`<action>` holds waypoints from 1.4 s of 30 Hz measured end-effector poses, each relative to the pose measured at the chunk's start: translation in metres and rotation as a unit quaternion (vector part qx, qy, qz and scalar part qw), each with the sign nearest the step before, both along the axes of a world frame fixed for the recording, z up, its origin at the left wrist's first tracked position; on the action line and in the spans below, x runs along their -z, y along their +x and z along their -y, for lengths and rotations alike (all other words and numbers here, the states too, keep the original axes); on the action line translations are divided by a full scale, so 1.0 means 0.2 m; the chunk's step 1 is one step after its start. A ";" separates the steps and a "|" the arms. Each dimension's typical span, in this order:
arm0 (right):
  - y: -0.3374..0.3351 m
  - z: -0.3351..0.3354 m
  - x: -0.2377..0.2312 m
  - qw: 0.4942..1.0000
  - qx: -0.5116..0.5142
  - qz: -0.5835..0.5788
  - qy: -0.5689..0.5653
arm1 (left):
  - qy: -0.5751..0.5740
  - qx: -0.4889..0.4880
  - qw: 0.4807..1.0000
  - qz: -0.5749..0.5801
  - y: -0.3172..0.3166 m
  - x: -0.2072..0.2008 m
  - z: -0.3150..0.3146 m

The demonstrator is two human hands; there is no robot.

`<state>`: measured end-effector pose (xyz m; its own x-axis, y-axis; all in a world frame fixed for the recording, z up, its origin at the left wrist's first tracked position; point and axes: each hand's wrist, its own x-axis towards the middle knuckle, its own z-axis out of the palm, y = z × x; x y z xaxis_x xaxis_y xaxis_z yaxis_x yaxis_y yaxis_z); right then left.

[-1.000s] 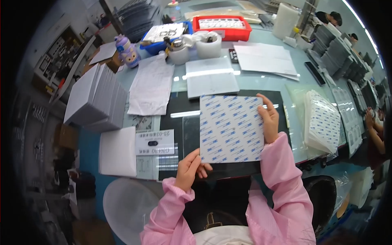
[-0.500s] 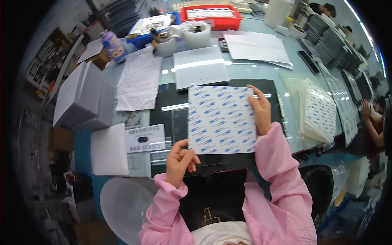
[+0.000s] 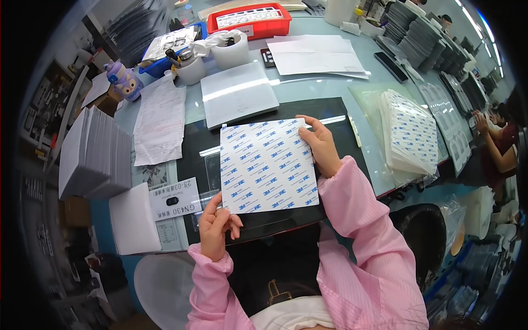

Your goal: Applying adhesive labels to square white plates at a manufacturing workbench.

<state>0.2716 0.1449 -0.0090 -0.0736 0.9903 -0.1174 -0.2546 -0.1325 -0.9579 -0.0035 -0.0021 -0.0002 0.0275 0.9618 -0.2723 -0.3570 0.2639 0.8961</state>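
Holding a square white sheet (image 3: 269, 165) at the centre of the frame, printed face toward me. Face carries a blue mark repeated in slanting rows; edges straight, corners crisp, sheet looks flat and slightly turned.

Surroundings: a black mat (image 3: 275, 223) shows around and below the sheet, on a pale, glossy counter (image 3: 313, 88). Just above the sheet's top edge, a whitish panel (image 3: 239, 93) lies partly over the mat. Left of that, a wrinkled paper (image 3: 161, 118); far left, a block of white boards (image 3: 93, 151). Lower left, a white card (image 3: 176, 199) with a dark oval beside a plain white stack (image 3: 135, 220). Upper right of centre, loose papers (image 3: 316, 55); at right, a pile of similar printed sheets (image 3: 410, 132) by clear wrapping. Red tray (image 3: 269, 27) at the top; purple bottle (image 3: 124, 81) upper left.

Hands: my left hand (image 3: 214, 225) has the lower left corner between thumb and fingers, remaining fingers loosely curled beneath. My right hand (image 3: 322, 146) is closed lightly on the upper right corner, thumb on the printed face, fingers around the edge, partly hidden behind.
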 end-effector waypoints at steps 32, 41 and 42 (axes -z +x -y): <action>-0.55 -0.06 -0.51 0.794 0.101 0.334 0.497 | 0.111 0.025 0.993 -0.040 0.18 0.01 0.01; -0.59 -0.40 -0.08 0.657 -0.108 0.654 0.358 | 0.097 0.070 0.986 -0.114 0.17 0.03 0.03; -0.58 -0.39 -0.10 0.657 -0.114 0.653 0.360 | 0.094 0.066 0.987 -0.113 0.16 0.02 0.04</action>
